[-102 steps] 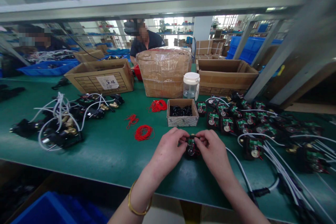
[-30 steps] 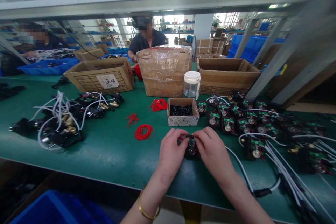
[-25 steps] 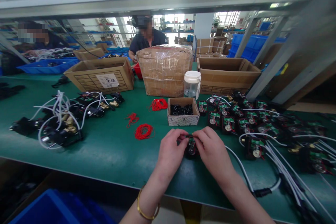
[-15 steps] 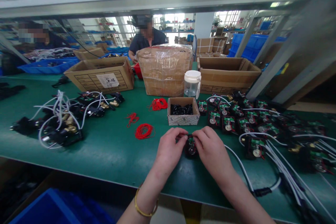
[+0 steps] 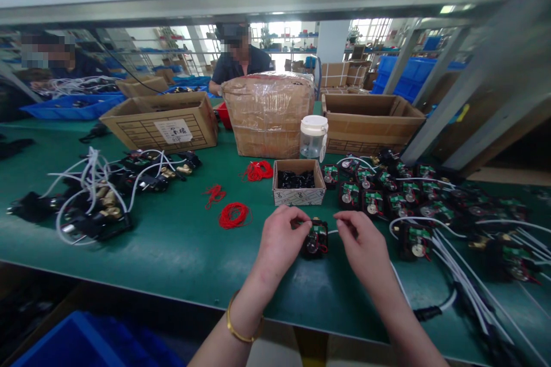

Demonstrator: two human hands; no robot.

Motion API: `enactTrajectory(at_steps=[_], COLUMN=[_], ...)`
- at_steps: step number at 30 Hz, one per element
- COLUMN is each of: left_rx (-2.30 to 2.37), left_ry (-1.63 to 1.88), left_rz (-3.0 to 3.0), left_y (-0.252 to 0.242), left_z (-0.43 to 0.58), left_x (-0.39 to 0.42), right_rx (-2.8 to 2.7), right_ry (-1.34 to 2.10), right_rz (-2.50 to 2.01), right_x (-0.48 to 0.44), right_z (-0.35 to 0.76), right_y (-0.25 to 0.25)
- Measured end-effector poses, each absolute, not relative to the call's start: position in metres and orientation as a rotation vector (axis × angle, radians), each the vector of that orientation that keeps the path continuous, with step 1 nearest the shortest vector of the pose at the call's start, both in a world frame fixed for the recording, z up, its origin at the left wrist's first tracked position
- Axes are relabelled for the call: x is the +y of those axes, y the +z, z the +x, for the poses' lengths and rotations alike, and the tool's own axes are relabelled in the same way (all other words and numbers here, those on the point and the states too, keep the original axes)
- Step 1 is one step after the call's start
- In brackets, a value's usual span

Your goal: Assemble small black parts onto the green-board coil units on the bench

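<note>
A small black housing with a green circuit board and red wires point(image 5: 317, 238) lies on the bench in front of me. My left hand point(image 5: 279, 241) has thumb and forefinger closed at its upper left edge. To the right, apart from the housing, is my right hand point(image 5: 365, 243), its thumb and forefinger drawn together in a pinch; anything between the tips is too small to make out. A white cable point(image 5: 333, 232) runs from the housing behind the right fingers. Just beyond stands a small open carton point(image 5: 299, 197) of black parts.
Similar open housings point(image 5: 373, 202) crowd the right side with white cables. Red wire coils point(image 5: 233, 215) lie left of the carton, and cabled brass-fitted parts point(image 5: 107, 203) farther left. Behind stand a lidded jar point(image 5: 313, 140), a wrapped box point(image 5: 269, 117) and a co-worker point(image 5: 241, 60).
My right hand has moved off the housing to the right, uncovering more of the board and the cable. My left hand stays at the housing's edge.
</note>
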State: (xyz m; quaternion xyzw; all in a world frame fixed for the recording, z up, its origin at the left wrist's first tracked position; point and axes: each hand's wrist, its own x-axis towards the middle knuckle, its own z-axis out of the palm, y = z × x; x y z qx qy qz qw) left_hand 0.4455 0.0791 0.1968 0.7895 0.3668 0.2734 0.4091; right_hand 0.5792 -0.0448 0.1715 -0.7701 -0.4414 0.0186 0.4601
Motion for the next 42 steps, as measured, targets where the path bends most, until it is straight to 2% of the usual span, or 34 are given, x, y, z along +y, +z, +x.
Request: enactTrajectory(at_steps=[6, 27, 42], left_rx=[0.931, 0.942, 0.943], left_ry=[0.693, 0.682, 0.707], left_rz=[1.983, 1.972, 1.961], left_y=[0.194, 0.192, 0.19], left_z=[0.448, 0.448, 0.448], left_x=[0.078, 0.08, 0.076], right_rx=[-1.024, -1.108, -1.0], right_ry=[0.205, 0.089, 0.247], right_rz=[-1.874, -1.933, -1.848], right_x=[-0.048, -0.03, -0.033], right_z=[0.578, 0.562, 0.569], right_y=[0.163, 0.179, 0.171])
